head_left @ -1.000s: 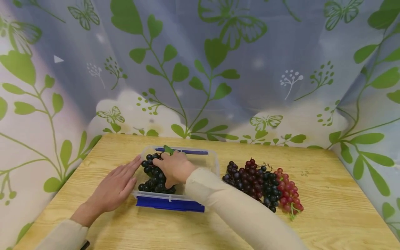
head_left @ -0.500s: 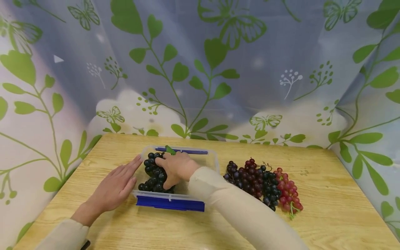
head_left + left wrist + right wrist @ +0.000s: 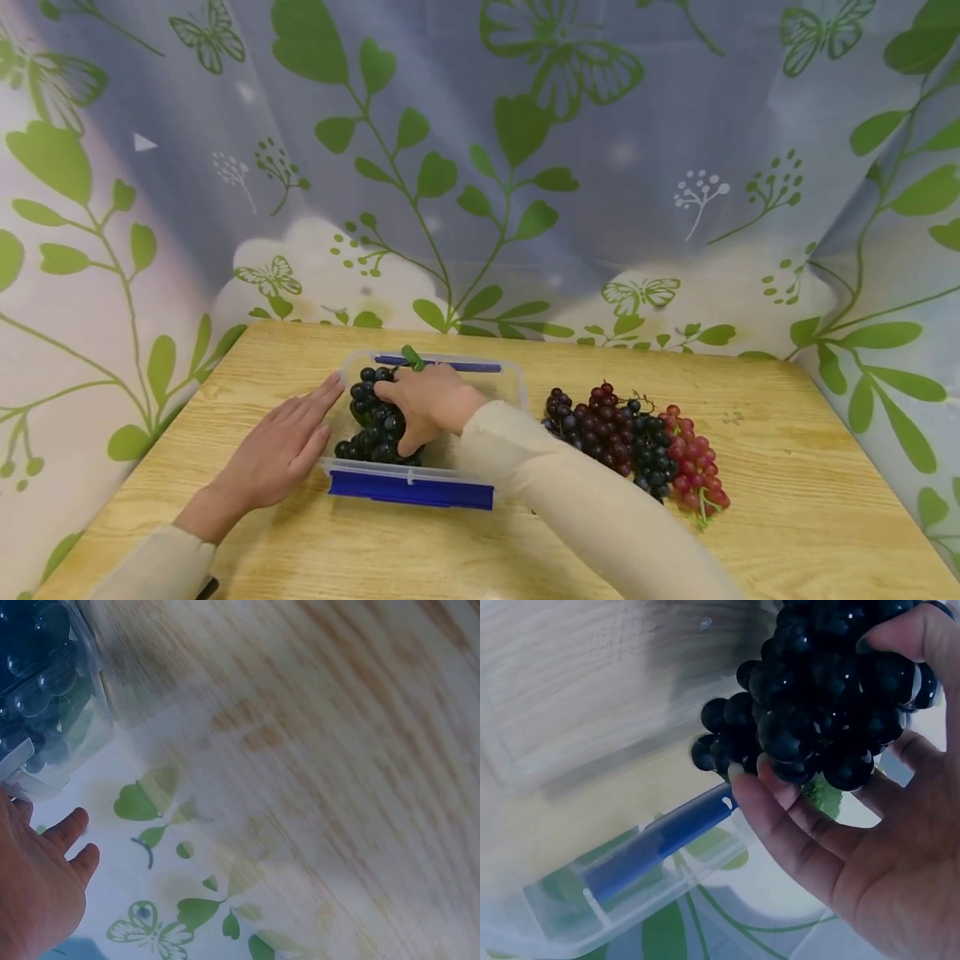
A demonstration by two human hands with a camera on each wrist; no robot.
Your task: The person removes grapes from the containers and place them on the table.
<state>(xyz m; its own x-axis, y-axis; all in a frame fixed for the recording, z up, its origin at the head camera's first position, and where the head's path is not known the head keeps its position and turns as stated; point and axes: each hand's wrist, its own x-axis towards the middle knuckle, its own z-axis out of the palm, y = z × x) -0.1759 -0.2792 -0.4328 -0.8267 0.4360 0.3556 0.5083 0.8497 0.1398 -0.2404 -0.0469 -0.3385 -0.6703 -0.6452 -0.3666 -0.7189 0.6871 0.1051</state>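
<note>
A bunch of black grapes (image 3: 375, 417) lies along the left side inside a clear plastic box (image 3: 495, 387) with blue latches. My right hand (image 3: 431, 398) reaches into the box and grips the bunch, thumb on one side and fingers on the other, as the right wrist view shows with the grapes (image 3: 817, 697) between them. A green leaf (image 3: 412, 358) pokes up at the back of the bunch. My left hand (image 3: 273, 450) lies with straight fingers beside the box, fingertips right at its left wall; the left wrist view shows this hand (image 3: 37, 885) next to the box corner.
Right of the box on the wooden table (image 3: 810, 467) lie several more bunches: dark purple grapes (image 3: 600, 425), blue-black grapes (image 3: 652, 450) and red grapes (image 3: 693, 458). My right forearm crosses in front of them. A patterned curtain (image 3: 637, 167) hangs behind the table.
The grapes have shifted slightly right inside the box together with my right hand, and the leaf stands more upright. My left hand has stayed at the box's left side.
</note>
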